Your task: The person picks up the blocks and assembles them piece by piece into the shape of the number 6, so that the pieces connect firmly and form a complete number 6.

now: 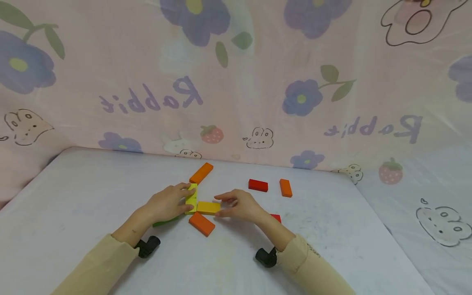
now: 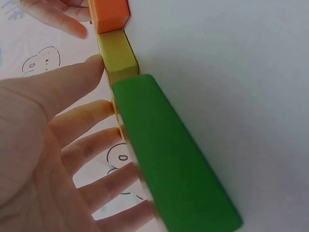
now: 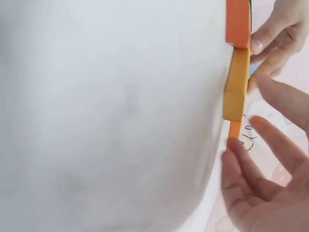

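Several toy building blocks lie on the white table around both hands. My left hand (image 1: 167, 203) rests its thumb and a fingertip on a lime-yellow block (image 1: 192, 198), fingers extended. A green block (image 2: 169, 154), mostly covered by this hand in the head view, lies beside it. A golden-yellow block (image 1: 208, 208) lies end-on against the lime one. My right hand (image 1: 241, 206) is just off its right end, thumb and fingers apart with nothing between them. One orange block (image 1: 201, 224) lies at the near side of the joint, another orange block (image 1: 201, 173) at the far end of the lime block.
Toward the right lie a red block (image 1: 258, 185) and an orange block (image 1: 285, 188). A second red block (image 1: 276, 218) is partly hidden behind the right wrist. Behind the white table (image 1: 332, 241) hangs a pink cloth (image 1: 243, 82) printed with flowers and rabbits.
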Tool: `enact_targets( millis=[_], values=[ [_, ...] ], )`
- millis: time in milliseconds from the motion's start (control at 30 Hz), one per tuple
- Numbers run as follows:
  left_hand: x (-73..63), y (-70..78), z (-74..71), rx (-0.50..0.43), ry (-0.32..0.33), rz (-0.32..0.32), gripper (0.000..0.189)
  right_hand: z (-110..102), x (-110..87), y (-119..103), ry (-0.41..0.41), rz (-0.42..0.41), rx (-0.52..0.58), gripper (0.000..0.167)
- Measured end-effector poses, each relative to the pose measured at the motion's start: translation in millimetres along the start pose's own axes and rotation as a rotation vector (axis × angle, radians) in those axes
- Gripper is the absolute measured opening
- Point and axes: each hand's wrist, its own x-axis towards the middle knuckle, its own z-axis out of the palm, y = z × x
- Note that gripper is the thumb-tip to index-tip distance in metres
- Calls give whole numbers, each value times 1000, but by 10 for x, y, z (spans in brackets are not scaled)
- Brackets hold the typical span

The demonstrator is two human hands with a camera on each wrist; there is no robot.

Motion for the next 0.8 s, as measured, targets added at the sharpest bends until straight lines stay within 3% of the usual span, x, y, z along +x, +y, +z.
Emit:
enact_targets(
  millis=[233, 533, 800],
  values=[
    [6, -11, 5, 1, -5, -5, 54, 22, -139, -16, 44, -16, 27, 39],
    [-13, -30, 15, 3, -9, -3, 55, 156, -267, -122, 39, -39, 70, 35],
    [14, -46, 14, -5, 2, 12, 55, 252, -285, -191, 40, -49, 26, 33]
  ],
)
